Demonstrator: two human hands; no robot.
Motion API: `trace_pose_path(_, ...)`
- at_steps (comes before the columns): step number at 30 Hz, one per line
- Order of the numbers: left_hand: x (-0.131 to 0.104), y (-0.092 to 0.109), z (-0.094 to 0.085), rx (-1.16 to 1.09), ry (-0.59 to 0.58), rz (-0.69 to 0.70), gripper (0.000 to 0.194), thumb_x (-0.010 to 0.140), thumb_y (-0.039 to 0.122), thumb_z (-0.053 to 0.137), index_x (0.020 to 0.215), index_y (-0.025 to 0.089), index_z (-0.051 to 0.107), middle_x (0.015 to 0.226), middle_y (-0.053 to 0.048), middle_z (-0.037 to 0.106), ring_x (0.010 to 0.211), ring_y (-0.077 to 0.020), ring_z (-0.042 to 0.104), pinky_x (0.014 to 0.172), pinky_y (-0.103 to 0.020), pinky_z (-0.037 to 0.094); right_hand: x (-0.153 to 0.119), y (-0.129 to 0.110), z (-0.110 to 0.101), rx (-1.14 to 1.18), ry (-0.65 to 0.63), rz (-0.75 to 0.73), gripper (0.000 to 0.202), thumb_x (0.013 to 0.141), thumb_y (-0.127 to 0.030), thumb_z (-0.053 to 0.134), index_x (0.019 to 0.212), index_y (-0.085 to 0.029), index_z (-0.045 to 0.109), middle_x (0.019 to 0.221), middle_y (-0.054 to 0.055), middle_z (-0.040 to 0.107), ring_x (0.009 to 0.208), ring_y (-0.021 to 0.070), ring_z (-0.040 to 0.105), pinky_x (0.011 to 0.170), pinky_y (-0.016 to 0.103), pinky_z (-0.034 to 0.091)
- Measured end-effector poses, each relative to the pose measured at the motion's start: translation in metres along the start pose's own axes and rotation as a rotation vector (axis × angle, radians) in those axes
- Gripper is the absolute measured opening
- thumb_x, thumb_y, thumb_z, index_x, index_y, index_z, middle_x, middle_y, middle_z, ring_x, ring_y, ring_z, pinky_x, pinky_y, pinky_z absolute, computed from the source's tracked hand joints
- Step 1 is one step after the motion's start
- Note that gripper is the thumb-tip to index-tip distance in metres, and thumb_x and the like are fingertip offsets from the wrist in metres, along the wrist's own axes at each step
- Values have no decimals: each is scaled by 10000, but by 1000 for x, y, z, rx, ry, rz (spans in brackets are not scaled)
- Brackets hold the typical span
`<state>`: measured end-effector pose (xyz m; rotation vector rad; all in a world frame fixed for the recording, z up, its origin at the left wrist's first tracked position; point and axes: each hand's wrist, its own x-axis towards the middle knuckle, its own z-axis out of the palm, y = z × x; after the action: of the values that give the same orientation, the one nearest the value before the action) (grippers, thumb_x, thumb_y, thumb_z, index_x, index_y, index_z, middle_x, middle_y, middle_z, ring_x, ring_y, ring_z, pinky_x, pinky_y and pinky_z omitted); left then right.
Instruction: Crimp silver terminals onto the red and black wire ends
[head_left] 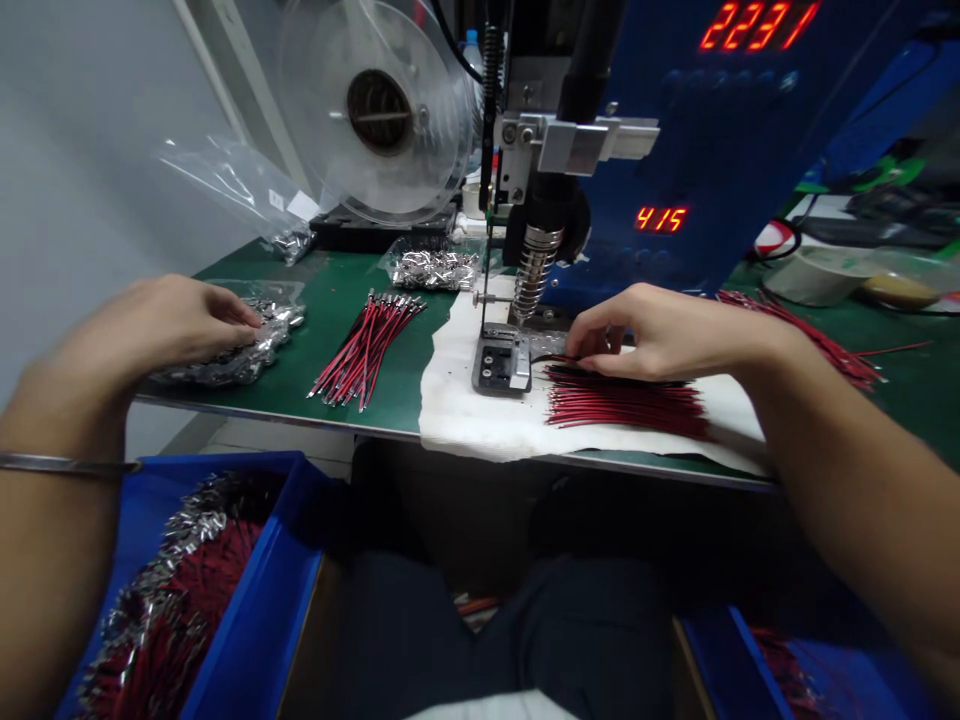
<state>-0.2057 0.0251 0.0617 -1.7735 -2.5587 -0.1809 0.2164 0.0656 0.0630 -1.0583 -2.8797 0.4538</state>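
Observation:
My left hand (187, 318) reaches into a clear bag of small shiny metal parts (262, 345) at the table's left. Its fingertips are drawn together among the parts, and whatever they pinch is hidden. On the other side, my right hand (637, 330) pinches a thin black wire (551, 357) just right of a small metal fixture (502, 362). Below that hand, a row of red and black wires (626, 402) lies on a white cloth (465, 410). Above the fixture hangs a spring-wrapped machine head (538, 262).
A bundle of wires with metal ends (367, 350) lies between my left hand and the cloth. Behind it sits another bag of metal parts (435, 268). A blue machine body (675, 130) stands at the back, beside a clear reel (315, 100). A blue bin (289, 560) stands lower left.

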Motion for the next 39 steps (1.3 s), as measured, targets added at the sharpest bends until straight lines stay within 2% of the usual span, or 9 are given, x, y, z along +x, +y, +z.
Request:
trace_pose_path(8,-2,-1,0,-46,-21,18,111,675,254,704,781,231,729,618,44,648,605,-169,540,608,-268,394,1,-1,1,24,31,3,223,784,-248,564,940,-207,717,894,29,726,760,192,651,641,293,501)
trace_pose_path(13,3,-7,7,-152,36,10,58,697,257,729,702,199,730,523,15,578,616,-177,499,838,-366,426,1,-1,0,54,37,-2,226,804,-308,577,945,-189,708,901,40,718,767,187,642,632,275,473)
trace_pose_path(21,-6,-6,4,-201,185,-4,295,737,474,705,684,185,728,528,-12,478,683,-200,516,885,-518,415,1,2,6,254,52,-22,251,899,-365,508,1028,-196,641,649,-18,622,554,117,562,550,249,400)
trace_pose_path(24,-30,14,-2,-315,462,-27,304,768,455,677,864,174,742,596,-6,540,709,-166,520,853,-456,440,3,-2,9,235,130,-54,258,916,-380,497,1011,-189,642,692,-8,617,568,110,529,571,252,389)
trace_pose_path(27,-60,51,2,-661,609,149,309,810,390,649,1005,163,726,823,-28,695,687,-122,555,749,-317,466,7,-9,12,205,217,-73,282,924,-397,491,963,-170,652,811,29,643,650,124,536,615,259,396)
trace_pose_path(29,-77,80,11,-825,536,299,233,806,329,671,957,170,748,854,-36,719,713,-125,593,670,-240,448,9,-11,14,215,256,-82,293,929,-402,485,949,-161,650,842,41,649,675,130,538,628,261,401)
trace_pose_path(31,-88,108,25,-1025,394,336,225,816,318,662,988,202,749,783,-29,710,641,-114,582,550,-213,418,10,-13,17,232,275,-105,289,928,-398,492,942,-158,651,835,40,650,681,130,541,634,259,407)
trace_pose_path(34,-93,143,48,-1300,210,334,229,820,331,655,994,205,733,852,-54,713,657,-123,603,526,-218,434,11,-14,20,239,291,-147,266,920,-372,512,905,-153,663,793,31,655,666,123,547,635,253,414)
trace_pose_path(39,-94,178,68,-1529,112,247,225,751,310,728,918,167,681,887,-74,708,701,-137,630,528,-209,454,11,-18,25,239,353,-140,197,891,-299,562,895,-150,691,769,29,686,649,118,577,628,243,423)
